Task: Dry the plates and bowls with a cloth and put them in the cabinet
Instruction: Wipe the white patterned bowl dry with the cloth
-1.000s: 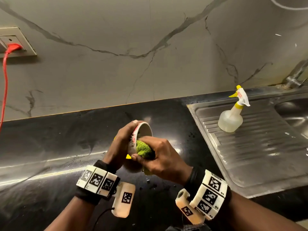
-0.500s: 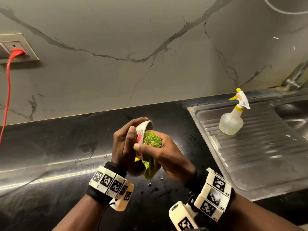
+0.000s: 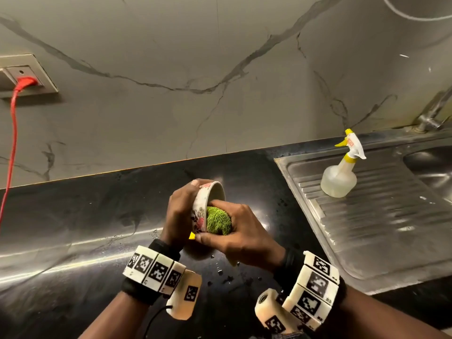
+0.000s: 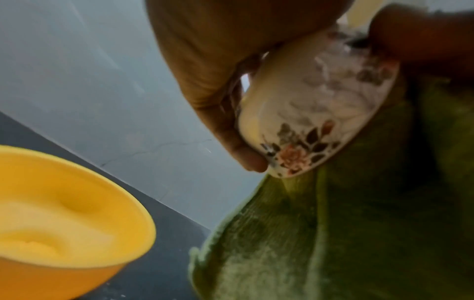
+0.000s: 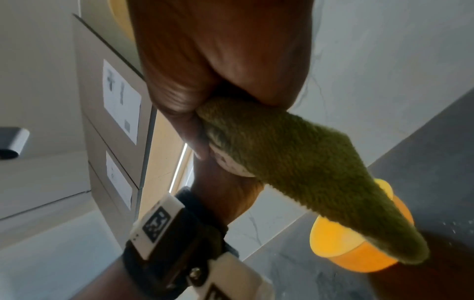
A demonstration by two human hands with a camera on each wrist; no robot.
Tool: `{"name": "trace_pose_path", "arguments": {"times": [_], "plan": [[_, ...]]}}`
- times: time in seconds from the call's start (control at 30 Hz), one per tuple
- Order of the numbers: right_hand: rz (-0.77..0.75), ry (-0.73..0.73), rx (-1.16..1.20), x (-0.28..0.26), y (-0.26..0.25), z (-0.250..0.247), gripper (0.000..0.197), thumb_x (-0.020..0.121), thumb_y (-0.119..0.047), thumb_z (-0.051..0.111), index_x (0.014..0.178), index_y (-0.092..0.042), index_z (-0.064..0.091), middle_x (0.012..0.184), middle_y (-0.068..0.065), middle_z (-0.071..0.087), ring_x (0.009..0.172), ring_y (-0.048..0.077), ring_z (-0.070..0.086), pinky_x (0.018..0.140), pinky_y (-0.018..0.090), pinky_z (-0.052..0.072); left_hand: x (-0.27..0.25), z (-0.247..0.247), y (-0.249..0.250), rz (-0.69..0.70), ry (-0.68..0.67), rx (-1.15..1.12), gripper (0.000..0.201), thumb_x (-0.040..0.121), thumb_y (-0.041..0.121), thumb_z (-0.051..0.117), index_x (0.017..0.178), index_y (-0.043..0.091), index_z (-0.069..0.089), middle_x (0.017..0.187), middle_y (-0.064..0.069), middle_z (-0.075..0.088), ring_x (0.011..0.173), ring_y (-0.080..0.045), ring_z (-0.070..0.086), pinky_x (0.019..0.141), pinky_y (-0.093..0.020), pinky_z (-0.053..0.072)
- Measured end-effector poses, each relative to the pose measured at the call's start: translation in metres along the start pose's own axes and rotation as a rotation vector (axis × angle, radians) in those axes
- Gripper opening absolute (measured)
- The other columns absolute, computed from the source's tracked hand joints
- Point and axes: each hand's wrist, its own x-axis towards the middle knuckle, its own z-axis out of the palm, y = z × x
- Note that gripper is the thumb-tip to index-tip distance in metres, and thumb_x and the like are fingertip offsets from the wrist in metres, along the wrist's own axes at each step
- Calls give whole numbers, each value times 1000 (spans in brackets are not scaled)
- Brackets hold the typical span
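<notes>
A small white bowl with a flower pattern (image 3: 204,204) (image 4: 315,105) is held on its side above the black counter. My left hand (image 3: 179,211) grips its base and outer wall. My right hand (image 3: 234,231) holds a bunched green cloth (image 3: 217,220) pressed into the bowl's mouth. A loose tail of the green cloth (image 5: 307,174) (image 4: 333,223) hangs down below my hands. A yellow bowl (image 4: 64,219) (image 5: 343,239) stands on the counter under my hands, mostly hidden in the head view.
A steel sink drainboard (image 3: 367,228) lies to the right with a spray bottle (image 3: 341,172) on it. A tap (image 3: 430,116) stands at the far right. A red cable (image 3: 12,133) hangs from a wall socket at left. Water drops spot the black counter (image 3: 73,228).
The bowl has turned in my left hand, and my right hand has worked the cloth round inside it. Both hands stay in about the same spot above the counter.
</notes>
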Motion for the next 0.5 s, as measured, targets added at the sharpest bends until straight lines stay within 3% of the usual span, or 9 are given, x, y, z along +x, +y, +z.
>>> {"name": "trace_pose_path", "arguments": {"times": [0.1, 0.23, 0.33, 0.4, 0.5], "plan": [[78, -6, 96, -3, 0, -1, 24, 84, -18, 75, 103, -7, 67, 89, 4, 70, 76, 11, 67, 68, 21, 53, -3, -6, -6, 205, -54, 161, 45, 92, 43, 40, 101, 15, 74, 89, -12, 73, 80, -36, 70, 68, -54, 53], [145, -3, 226, -6, 5, -1, 23, 85, -14, 75, 105, -8, 66, 91, 5, 70, 82, 17, 68, 75, 28, 56, -8, -7, -9, 433, -56, 357, 44, 96, 35, 33, 110, 18, 71, 99, 1, 74, 87, -22, 72, 67, -44, 56], [99, 19, 200, -7, 3, -2, 24, 81, -9, 75, 103, -5, 67, 90, 10, 71, 80, 25, 69, 74, 38, 60, -9, -9, -10, 550, -32, 492, 47, 99, 42, 32, 117, 17, 67, 111, -1, 72, 98, -16, 69, 77, -35, 55], [12, 51, 74, -5, 2, -4, 22, 80, -8, 73, 100, -4, 67, 86, 9, 70, 73, 23, 68, 68, 40, 59, -8, -8, -5, 482, -34, 443, 44, 97, 42, 36, 117, 18, 67, 111, -1, 72, 97, -18, 69, 77, -35, 55], [-160, 31, -183, -2, 7, -6, 23, 80, -11, 73, 100, -4, 64, 90, 7, 67, 75, 19, 63, 66, 40, 53, -1, 1, 6, 133, 4, 211, 44, 91, 51, 45, 108, 21, 71, 104, -5, 73, 94, -21, 69, 80, -39, 53]]}}
